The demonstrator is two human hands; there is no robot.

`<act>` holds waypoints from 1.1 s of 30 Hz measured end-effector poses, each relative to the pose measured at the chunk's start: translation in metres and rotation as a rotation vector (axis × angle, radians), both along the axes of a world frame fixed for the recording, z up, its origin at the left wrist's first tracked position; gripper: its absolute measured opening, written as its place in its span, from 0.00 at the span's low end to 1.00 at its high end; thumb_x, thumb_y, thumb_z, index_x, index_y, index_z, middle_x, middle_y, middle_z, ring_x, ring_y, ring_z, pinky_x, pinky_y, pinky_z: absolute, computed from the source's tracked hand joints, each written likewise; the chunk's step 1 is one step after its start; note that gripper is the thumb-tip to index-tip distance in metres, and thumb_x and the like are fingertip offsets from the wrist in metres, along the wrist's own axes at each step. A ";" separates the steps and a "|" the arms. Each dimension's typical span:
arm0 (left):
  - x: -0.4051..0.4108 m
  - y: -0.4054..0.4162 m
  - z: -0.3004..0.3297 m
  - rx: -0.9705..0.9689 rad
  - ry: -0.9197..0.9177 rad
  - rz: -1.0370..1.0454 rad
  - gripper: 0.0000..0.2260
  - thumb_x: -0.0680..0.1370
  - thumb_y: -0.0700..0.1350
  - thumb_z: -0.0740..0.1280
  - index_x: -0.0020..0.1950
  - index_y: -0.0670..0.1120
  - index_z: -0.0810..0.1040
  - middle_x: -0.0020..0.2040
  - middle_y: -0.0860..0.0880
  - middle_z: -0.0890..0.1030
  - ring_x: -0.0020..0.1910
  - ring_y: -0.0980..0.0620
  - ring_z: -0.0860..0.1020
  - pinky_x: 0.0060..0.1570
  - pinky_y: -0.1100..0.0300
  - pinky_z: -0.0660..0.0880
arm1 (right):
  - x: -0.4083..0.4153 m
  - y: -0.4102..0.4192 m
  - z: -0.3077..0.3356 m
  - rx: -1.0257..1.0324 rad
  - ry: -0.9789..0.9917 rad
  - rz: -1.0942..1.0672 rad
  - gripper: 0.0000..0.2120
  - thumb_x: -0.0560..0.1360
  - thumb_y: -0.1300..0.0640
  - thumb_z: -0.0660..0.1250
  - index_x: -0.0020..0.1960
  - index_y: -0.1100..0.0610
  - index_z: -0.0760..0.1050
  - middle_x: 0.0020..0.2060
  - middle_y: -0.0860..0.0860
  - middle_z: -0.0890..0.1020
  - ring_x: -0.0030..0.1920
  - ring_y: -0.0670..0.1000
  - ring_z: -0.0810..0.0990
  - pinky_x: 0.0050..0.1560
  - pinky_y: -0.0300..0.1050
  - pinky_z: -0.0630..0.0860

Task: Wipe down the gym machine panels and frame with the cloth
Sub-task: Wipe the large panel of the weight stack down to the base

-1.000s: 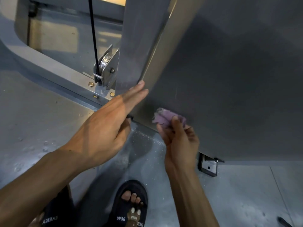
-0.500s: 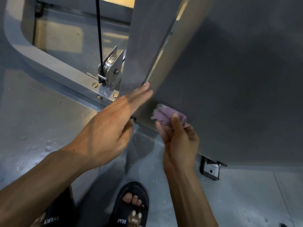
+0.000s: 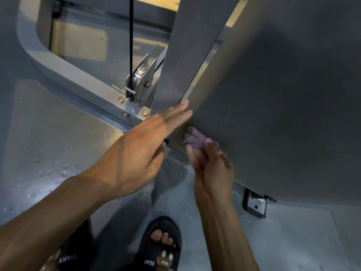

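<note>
A large dark grey machine panel (image 3: 283,98) fills the right of the head view. My right hand (image 3: 211,169) grips a bunched purple cloth (image 3: 195,139) and holds it against the panel's lower left corner. My left hand (image 3: 140,153) reaches in from the left with straight fingers, whose tips touch the panel's left edge just above the cloth. A grey upright of the frame (image 3: 187,55) rises behind the fingertips.
A pulley (image 3: 139,78) with a black cable (image 3: 130,42) is bolted to the grey base rail (image 3: 88,81) left of the upright. A black bracket (image 3: 256,205) fixes the panel's bottom to the floor. My sandalled foot (image 3: 162,245) stands below the hands.
The cloth and my right hand have slid slightly left and up along the panel's lower corner. My left hand stays on the panel's edge.
</note>
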State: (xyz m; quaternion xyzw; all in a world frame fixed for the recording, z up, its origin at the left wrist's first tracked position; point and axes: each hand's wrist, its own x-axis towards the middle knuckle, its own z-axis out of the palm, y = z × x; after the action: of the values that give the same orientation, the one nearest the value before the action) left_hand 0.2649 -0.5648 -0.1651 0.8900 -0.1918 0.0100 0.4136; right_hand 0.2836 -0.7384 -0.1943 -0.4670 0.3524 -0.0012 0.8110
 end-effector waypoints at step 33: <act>-0.016 0.032 -0.025 -0.031 0.094 0.186 0.34 0.81 0.33 0.63 0.83 0.57 0.59 0.82 0.63 0.60 0.79 0.66 0.58 0.74 0.73 0.54 | 0.006 0.041 0.002 0.093 -0.047 0.075 0.08 0.83 0.64 0.64 0.58 0.69 0.76 0.48 0.62 0.87 0.51 0.58 0.87 0.51 0.47 0.85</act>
State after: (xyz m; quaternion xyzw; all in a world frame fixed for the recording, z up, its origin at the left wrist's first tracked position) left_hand 0.2489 -0.5330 -0.1902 0.8968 -0.0884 0.0096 0.4333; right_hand 0.2898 -0.6974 -0.1924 -0.4417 0.3153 0.0344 0.8393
